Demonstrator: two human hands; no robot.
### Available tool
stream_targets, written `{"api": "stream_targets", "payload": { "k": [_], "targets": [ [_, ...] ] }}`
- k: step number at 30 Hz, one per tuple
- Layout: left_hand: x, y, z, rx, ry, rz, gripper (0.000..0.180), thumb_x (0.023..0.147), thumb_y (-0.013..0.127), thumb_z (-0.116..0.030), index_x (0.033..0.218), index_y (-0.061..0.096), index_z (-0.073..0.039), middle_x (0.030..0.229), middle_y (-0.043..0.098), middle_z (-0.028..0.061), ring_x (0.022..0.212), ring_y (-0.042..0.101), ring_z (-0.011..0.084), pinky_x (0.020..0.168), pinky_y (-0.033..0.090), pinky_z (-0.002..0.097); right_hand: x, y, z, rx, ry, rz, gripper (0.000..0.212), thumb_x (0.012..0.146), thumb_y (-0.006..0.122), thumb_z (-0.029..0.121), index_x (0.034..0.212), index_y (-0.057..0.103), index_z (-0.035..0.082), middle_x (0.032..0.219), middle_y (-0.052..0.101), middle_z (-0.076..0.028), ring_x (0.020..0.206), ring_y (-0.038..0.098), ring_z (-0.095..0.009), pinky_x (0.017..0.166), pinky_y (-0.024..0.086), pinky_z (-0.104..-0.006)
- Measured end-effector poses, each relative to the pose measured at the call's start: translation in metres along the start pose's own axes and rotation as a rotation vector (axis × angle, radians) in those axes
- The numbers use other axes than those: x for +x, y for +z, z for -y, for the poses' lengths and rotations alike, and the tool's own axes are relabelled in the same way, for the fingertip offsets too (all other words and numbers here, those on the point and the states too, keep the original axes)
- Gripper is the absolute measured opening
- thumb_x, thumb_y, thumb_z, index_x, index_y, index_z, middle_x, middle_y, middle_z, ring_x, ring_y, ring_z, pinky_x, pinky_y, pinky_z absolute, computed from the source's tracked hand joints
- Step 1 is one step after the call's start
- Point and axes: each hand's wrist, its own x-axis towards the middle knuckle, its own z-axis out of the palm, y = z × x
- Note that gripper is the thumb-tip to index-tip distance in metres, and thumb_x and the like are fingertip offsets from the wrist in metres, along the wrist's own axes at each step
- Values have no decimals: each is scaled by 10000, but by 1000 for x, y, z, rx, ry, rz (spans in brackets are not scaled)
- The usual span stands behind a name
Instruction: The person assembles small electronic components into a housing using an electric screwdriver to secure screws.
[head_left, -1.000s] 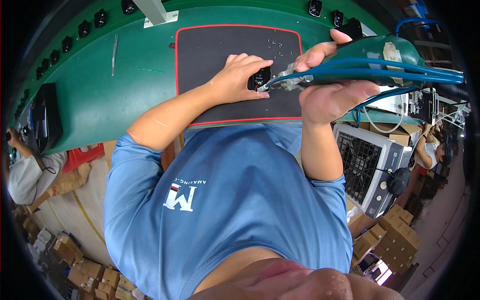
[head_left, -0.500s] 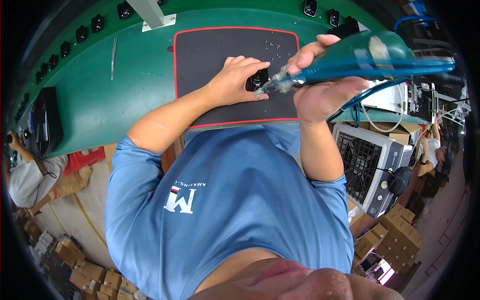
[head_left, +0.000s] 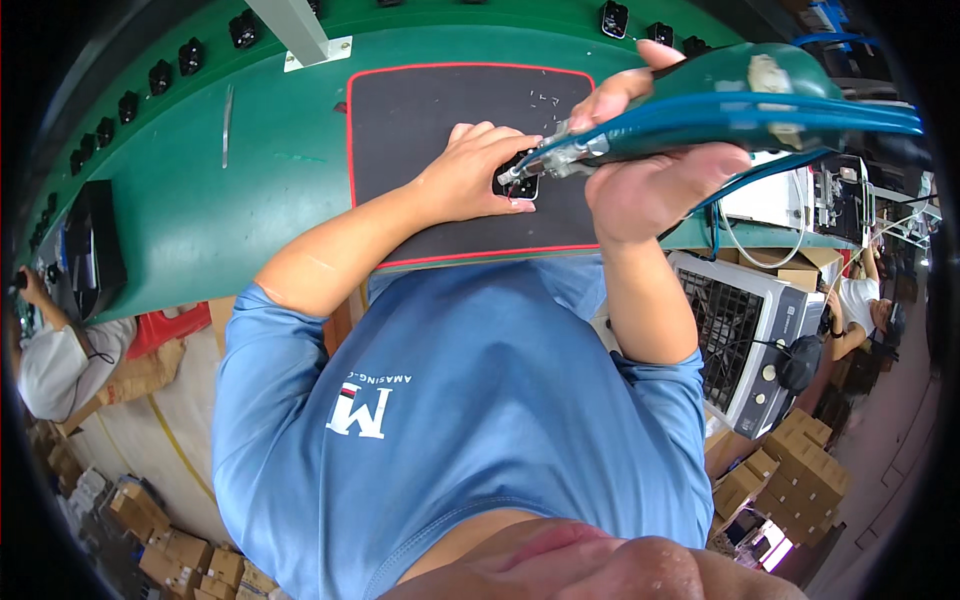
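Observation:
Closed around a small black square part point(head_left: 529, 188) is my left hand point(head_left: 465, 172), its fingers and thumb gripping the sides. The part rests on a black mat point(head_left: 400, 110) with a red border. My right hand point(head_left: 640, 195) grips a green powered screwdriver point(head_left: 700, 90) with blue hoses and a clear nose. The tool lies tilted, its narrow tip at the top of the black part between my left thumb and fingers. Whether the tip is seated on a screw is too small to tell.
Several tiny pale bits point(head_left: 545, 98) lie on the mat. Small black parts point(head_left: 190, 57) line the far edge of the green table point(head_left: 180, 200), near a metal post point(head_left: 290, 30). An air cooler point(head_left: 735, 340) stands to the right. Other people work at both sides.
The screwdriver's nose has shifted slightly left and its rear end has tipped a little. More of the black part's pale rim shows. My left hand keeps its grip.

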Motion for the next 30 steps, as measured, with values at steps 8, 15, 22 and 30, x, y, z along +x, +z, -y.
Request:
{"api": "stream_targets", "payload": {
  "k": [8,15,22,30],
  "targets": [
    [1,-2,-3,-63,-31,-7,808,693,868,-403,1367,556,-86,1226,622,75,1085,557,268,986,351,397,-7,6,-10,149,51,-21,1055,823,292,894,1251,508,-46,730,607,-95,584,603,-176,560,518,-295],
    [1,-4,-2,-45,-30,2,810,687,873,-395,1368,556,-92,1226,622,77,1094,560,271,980,359,404,-7,6,-12,208,27,-87,1051,835,286,887,1267,505,-46,736,611,-96,589,606,-179,572,527,-300],
    [0,-2,-2,-79,-29,-17,803,697,869,-400,1368,555,-88,1225,622,83,1091,563,273,978,361,401,-12,6,-14,148,49,-48,1063,826,269,896,1254,505,-48,732,606,-103,586,602,-181,579,528,-306],
    [0,-5,-2,-69,-27,30,786,708,860,-408,1357,565,-78,1223,623,87,1084,561,279,962,364,403,-21,8,-20,105,82,-26,1037,801,270,914,1183,497,-23,732,594,-99,589,595,-178,583,523,-303]
  ]
}}
